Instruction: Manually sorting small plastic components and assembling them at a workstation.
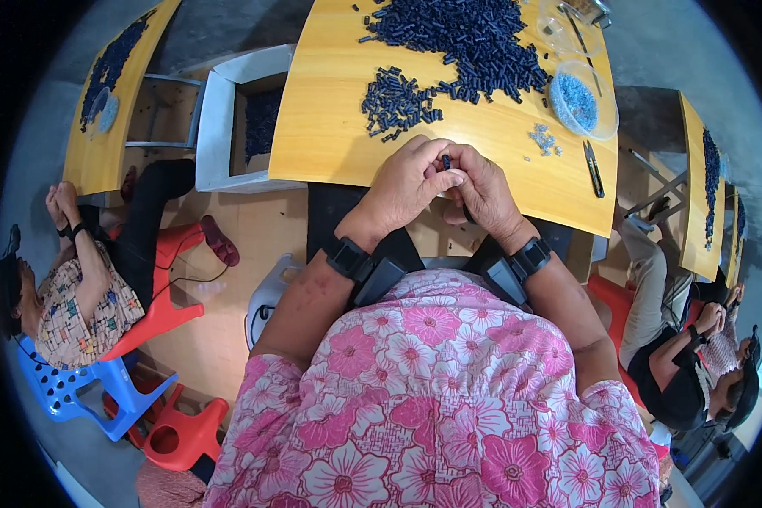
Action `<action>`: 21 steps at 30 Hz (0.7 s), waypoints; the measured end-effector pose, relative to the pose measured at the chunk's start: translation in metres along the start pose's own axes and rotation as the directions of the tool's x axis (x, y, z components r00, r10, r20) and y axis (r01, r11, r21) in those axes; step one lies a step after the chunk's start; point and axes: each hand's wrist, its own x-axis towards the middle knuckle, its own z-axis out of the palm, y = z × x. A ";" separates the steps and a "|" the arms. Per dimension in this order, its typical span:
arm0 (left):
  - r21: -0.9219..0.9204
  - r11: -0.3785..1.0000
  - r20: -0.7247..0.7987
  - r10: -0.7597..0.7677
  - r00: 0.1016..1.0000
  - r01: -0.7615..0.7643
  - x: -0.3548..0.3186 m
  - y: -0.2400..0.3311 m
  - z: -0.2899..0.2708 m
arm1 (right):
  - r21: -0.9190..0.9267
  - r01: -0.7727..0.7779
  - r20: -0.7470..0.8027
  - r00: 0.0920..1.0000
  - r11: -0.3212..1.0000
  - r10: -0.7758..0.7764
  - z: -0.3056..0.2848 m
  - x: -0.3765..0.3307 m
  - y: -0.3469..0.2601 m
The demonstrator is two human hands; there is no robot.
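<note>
My left hand point(408, 184) and my right hand point(488, 193) meet just off the near edge of the yellow table. Between their closed fingertips is a small dark ribbed cylindrical piece point(446, 162), mostly covered by the fingers. Something dark also shows below my right palm, too hidden to name. Ahead of my left hand lies a small pile of short dark blue cylindrical pieces point(396, 103). It adjoins a far larger heap of the same pieces point(461, 34). Right of my hands are a few tiny clear bits point(544, 139) and black-handled thread snips point(594, 169).
A clear round tub point(605, 125) of small light blue bits stands at the table's right edge, another clear container point(559, 30) behind it. Left of the table is a white box point(216, 127) with dark pieces inside. People sit at tables on both sides; a blue stool point(76, 394) stands lower left.
</note>
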 end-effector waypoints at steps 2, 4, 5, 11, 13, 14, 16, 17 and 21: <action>-0.005 1.000 0.005 -0.013 1.000 0.013 0.000 0.001 -0.001 | 0.036 -0.026 0.007 1.000 0.999 0.026 0.001 0.000 -0.002; -0.012 1.000 0.007 -0.015 1.000 0.015 0.000 0.001 0.000 | 0.063 -0.046 0.010 0.999 0.997 0.045 -0.001 0.000 -0.006; -0.007 1.000 0.002 -0.021 1.000 0.021 0.000 0.001 0.001 | 0.098 -0.068 0.020 0.998 0.993 0.067 -0.002 -0.001 -0.009; -0.020 1.000 0.008 -0.012 1.000 0.012 0.002 0.000 0.000 | 0.163 -0.093 0.035 0.995 0.982 0.088 -0.001 0.000 -0.002; -0.025 1.000 -0.001 0.001 1.000 -0.001 0.001 -0.001 0.001 | 0.161 -0.076 0.025 0.997 0.984 0.073 0.000 0.000 0.000; -0.017 1.000 -0.001 -0.007 1.000 0.007 0.001 -0.001 0.001 | 0.171 -0.093 0.033 0.996 0.981 0.088 0.000 0.001 -0.001; -0.009 1.000 0.000 -0.016 1.000 0.016 0.001 -0.001 0.001 | 0.182 -0.110 0.042 0.994 0.977 0.104 0.000 0.001 -0.001; -0.016 1.000 -0.013 -0.022 1.000 0.022 0.001 -0.001 0.002 | 0.175 -0.077 0.034 0.997 0.982 0.072 0.000 0.001 -0.001; -0.035 0.998 -0.012 -0.044 0.999 0.043 0.000 0.001 0.003 | 0.195 -0.073 0.036 0.997 0.978 0.067 -0.001 0.000 -0.003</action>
